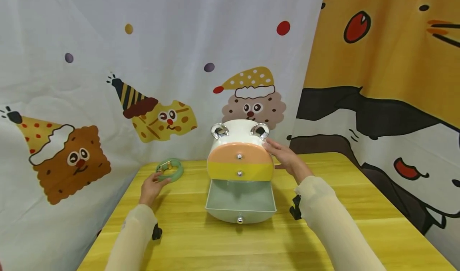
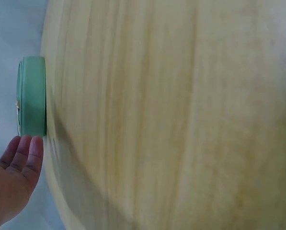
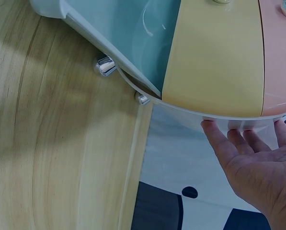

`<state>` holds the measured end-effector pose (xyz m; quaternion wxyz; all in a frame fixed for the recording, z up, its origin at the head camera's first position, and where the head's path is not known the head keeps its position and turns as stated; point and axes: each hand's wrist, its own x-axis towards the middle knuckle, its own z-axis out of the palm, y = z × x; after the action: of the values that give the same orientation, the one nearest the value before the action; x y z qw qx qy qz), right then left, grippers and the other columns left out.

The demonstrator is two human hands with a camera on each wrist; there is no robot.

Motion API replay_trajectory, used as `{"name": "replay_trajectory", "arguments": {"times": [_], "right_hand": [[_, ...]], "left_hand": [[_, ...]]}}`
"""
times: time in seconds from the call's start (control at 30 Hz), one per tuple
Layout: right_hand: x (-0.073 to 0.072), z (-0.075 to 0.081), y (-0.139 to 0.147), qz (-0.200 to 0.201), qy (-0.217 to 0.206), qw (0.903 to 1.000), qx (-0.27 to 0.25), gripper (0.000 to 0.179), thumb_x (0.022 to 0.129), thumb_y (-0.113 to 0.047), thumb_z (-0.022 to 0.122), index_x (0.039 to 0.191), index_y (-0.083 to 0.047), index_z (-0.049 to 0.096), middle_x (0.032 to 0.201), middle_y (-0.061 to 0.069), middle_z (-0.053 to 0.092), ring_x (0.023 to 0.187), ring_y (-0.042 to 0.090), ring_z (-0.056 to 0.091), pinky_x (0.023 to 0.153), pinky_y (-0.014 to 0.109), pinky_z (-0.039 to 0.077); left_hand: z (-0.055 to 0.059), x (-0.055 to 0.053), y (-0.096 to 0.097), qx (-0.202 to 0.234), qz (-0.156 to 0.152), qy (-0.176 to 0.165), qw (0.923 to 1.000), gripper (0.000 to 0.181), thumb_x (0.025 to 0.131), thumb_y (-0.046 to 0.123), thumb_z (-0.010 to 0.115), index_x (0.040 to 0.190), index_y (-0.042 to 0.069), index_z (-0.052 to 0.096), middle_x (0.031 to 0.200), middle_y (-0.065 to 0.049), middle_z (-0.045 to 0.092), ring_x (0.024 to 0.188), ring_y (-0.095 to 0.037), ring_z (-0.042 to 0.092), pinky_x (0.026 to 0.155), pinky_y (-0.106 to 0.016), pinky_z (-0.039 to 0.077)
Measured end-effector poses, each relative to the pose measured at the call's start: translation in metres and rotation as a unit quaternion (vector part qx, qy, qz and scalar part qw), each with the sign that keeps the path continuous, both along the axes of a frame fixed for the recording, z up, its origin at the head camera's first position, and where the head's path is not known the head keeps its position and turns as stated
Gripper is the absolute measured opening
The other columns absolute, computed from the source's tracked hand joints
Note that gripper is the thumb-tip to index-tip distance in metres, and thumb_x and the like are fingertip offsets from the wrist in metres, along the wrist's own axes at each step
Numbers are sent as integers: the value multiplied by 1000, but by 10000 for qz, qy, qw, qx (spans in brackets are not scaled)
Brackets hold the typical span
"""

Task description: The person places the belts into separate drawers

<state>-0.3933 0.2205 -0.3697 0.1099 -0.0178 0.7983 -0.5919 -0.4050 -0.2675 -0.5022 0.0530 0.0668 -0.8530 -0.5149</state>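
Observation:
A coiled green belt with a gold-coloured buckle lies near the table's far left edge. My left hand reaches to its near side, thumb and fingers spread apart; in the left wrist view the fingertips are right at the belt's edge. In the middle of the table stands a small frog-like drawer box, white with silver ring-shaped eyes. Its bottom pale green drawer is pulled out, and nothing shows inside. The orange and yellow drawers above are closed. With extended fingers, my right hand touches the box's right side.
The wooden table meets a printed cloth backdrop along its back. Silver knobs stick out from the drawer fronts, and small silver feet hold the box off the tabletop.

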Motion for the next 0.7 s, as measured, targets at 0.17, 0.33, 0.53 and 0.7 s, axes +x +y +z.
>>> {"name": "replay_trajectory", "arguments": {"times": [0.17, 0.33, 0.53, 0.7], "right_hand": [[0, -1, -1, 14, 37, 10000, -27, 76, 98, -59, 51, 160, -30, 18, 165, 11, 13, 147, 38, 18, 107, 62, 33], [2, -1, 0, -27, 21, 10000, -56, 75, 98, -58, 51, 160, -30, 18, 165, 10, 13, 147, 38, 18, 108, 62, 32], [2, -2, -1, -36, -11, 10000, -41, 74, 97, -59, 52, 159, -32, 20, 165, 9, 15, 148, 36, 18, 107, 62, 33], [3, -1, 0, -85, 58, 9999, 27, 73, 98, -59, 51, 159, -32, 21, 164, 9, 16, 147, 35, 20, 106, 61, 35]], "left_hand": [[-3, -4, -3, -108, -51, -69, 9999, 65, 96, 31, 66, 148, 1, 40, 147, -31, 34, 132, -46, 34, 103, -60, 35], [-3, -7, 0, -96, -65, -63, 9999, 65, 96, 27, 66, 147, -2, 39, 146, -33, 34, 131, -47, 34, 103, -60, 35], [-3, -10, 0, -118, -24, -209, 9997, 66, 96, 28, 66, 148, -3, 38, 148, -34, 32, 134, -49, 32, 106, -61, 32], [-4, -15, 3, -183, -33, -176, 9997, 66, 96, 26, 66, 147, -6, 37, 148, -36, 31, 135, -50, 31, 107, -60, 31]]}}
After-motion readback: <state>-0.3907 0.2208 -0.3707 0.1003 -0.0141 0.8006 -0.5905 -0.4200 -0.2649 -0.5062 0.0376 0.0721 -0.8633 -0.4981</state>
